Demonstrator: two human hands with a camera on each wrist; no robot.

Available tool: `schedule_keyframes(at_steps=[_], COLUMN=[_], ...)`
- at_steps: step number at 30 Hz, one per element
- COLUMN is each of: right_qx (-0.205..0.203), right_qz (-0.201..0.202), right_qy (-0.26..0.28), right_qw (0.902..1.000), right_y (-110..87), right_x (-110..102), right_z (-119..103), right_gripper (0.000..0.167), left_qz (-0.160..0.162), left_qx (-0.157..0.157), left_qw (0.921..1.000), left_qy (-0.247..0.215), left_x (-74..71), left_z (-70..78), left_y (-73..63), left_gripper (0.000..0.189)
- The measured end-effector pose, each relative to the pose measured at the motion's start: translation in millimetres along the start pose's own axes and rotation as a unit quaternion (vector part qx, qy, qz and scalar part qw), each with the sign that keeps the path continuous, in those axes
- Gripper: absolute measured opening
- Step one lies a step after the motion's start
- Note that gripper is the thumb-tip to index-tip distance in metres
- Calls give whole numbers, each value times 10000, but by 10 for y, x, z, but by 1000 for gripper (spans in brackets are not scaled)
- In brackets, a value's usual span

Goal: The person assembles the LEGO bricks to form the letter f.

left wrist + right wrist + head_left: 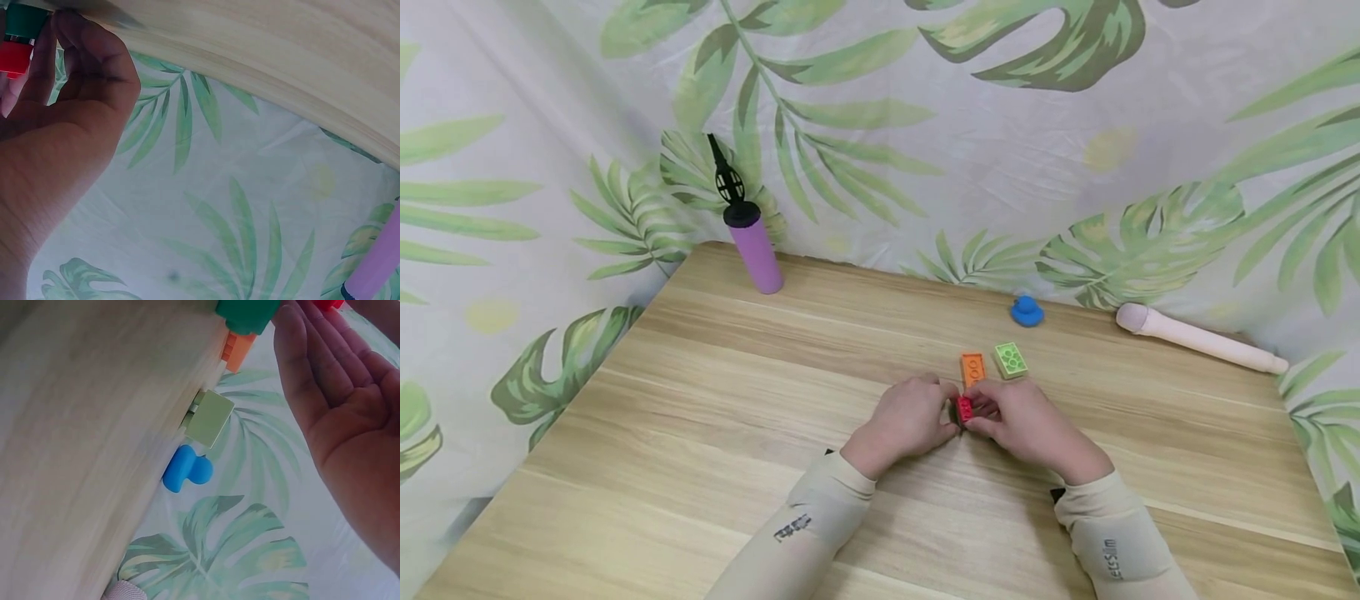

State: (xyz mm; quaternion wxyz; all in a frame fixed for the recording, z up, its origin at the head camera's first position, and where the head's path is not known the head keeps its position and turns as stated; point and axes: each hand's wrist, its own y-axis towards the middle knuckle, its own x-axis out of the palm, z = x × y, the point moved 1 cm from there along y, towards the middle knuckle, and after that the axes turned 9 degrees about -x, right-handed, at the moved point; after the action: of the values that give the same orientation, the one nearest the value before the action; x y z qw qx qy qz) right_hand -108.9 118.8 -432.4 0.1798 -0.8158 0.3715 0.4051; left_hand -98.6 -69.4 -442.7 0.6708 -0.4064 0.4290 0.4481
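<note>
Both hands meet around two stacked toy bricks near the middle of the table. The red brick is uppermost in the head view, and the dark green brick lies against it on the table side. My left hand holds the green brick from the left with curled fingers. From the right, my right hand grips the red brick between thumb and fingers. In the right wrist view, the green brick shows at the top, with only an edge of the red brick. Some fingertips are hidden.
Just beyond the hands lie an orange brick and a light green brick. A blue hat-shaped piece sits farther back. A pale pink microphone-shaped stick lies at the back right; a purple hand pump stands at the back left.
</note>
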Motion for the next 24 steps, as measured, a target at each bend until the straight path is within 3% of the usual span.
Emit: schedule_keyframes(at_steps=[15,24], right_qx=[-523,-466], right_qz=[179,130], right_qy=[-736,-1132], right_qw=[9958,9924], right_y=[-21,-9], right_x=[25,43], right_z=[-70,-116], right_gripper=[27,15], left_qz=[-63,-456], left_qx=[45,-270], left_qw=[9999,9943], left_qy=[-126,-928], left_x=[1,-127], left_z=[-20,-118], left_y=[-2,9], left_gripper=[40,34])
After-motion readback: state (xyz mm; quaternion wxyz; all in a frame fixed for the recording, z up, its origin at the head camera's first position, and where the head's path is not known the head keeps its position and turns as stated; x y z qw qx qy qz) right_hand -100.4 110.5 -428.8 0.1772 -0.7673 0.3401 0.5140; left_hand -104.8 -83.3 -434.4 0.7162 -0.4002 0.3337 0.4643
